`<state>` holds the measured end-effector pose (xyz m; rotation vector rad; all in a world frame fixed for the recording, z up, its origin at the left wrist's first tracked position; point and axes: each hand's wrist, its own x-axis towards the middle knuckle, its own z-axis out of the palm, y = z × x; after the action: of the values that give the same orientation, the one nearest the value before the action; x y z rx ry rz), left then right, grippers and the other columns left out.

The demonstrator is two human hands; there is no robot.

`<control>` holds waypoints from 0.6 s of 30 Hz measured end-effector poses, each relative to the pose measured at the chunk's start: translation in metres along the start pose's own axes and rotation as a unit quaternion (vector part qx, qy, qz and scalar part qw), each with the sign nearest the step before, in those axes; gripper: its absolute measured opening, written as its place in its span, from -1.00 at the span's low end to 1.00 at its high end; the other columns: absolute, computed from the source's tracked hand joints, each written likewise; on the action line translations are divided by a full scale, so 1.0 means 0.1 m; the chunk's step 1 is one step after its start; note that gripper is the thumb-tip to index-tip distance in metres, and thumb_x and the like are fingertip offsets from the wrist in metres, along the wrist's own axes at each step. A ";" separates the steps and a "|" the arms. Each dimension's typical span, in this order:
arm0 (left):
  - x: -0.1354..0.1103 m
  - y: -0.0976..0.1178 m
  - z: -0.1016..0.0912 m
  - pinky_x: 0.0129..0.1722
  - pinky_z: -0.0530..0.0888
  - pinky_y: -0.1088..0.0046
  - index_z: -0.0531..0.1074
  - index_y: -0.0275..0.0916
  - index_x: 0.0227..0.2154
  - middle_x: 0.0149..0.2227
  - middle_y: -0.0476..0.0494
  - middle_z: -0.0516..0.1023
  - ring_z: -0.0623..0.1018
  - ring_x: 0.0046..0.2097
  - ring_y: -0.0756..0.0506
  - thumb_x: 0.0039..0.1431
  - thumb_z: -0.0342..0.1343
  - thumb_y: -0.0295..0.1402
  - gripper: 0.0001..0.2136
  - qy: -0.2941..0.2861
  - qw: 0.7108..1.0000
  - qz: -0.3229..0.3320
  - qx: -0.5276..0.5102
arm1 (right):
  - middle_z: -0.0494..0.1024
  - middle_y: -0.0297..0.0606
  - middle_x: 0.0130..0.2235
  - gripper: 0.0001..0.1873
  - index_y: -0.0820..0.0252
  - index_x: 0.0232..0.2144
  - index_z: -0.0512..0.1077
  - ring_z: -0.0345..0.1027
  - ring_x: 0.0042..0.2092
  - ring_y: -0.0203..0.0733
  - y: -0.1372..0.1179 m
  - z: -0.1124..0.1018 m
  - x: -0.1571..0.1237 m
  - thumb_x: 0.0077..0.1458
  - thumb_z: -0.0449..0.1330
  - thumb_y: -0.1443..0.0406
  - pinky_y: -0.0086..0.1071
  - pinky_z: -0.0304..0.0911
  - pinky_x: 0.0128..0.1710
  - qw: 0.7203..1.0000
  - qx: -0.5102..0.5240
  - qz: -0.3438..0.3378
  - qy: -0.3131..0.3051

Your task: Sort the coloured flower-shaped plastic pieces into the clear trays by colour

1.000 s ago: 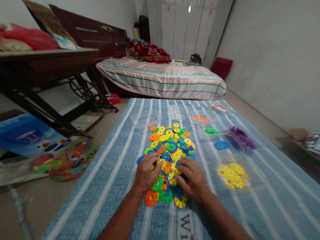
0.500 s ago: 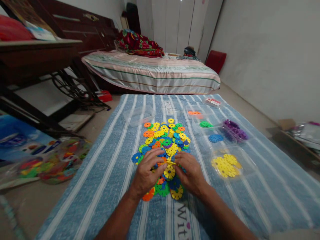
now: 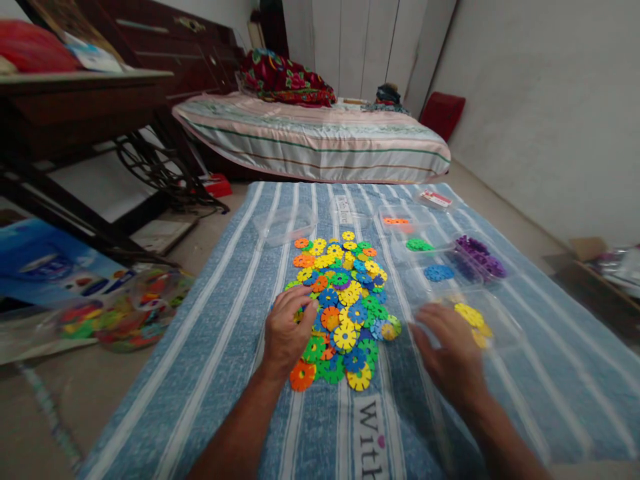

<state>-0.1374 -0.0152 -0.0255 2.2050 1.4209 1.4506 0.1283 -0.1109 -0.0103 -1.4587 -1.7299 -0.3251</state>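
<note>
A pile of flat, notched plastic discs (image 3: 349, 293) in yellow, green, blue and orange lies in the middle of the striped cloth. My left hand (image 3: 290, 327) is at the pile's left edge, fingers loosely bent and thumb apart, with nothing visible in it. Off to the right, my right hand (image 3: 450, 347) is blurred by motion and reaches over the near-left side of a clear container (image 3: 510, 327). Yellow discs (image 3: 470, 313) show inside that container, partly covered by the hand. Whether the right hand holds a disc is hidden.
Clear containers with purple pieces (image 3: 480, 257), blue discs (image 3: 439, 273), green discs (image 3: 419, 245) and orange discs (image 3: 396, 221) stand at the right. Another clear container (image 3: 285, 223) sits back left. Beyond the table is a bed (image 3: 320, 140); a treadle stand (image 3: 155, 160) is left.
My hands were together over the pile at a yellow disc. The right hand has moved right to the yellow discs' container; the left has shifted slightly left. The view has tilted a little.
</note>
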 end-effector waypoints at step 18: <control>0.03 -0.30 -0.03 0.02 0.47 0.24 0.48 -0.18 -0.47 -0.21 -0.15 0.63 0.57 -0.11 -0.14 0.14 0.08 -0.22 -0.82 0.015 0.997 -0.060 0.047 | 0.52 -0.15 -0.18 -0.89 0.19 -0.33 0.43 0.30 0.02 -0.07 -0.59 0.76 -0.06 0.16 0.11 0.42 -0.19 0.24 0.02 0.982 0.063 -0.108 -0.142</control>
<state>-0.1585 0.0021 -0.0388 2.1163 1.6328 1.4105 0.0423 -0.0827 -0.0441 -1.2754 -2.1051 -0.1187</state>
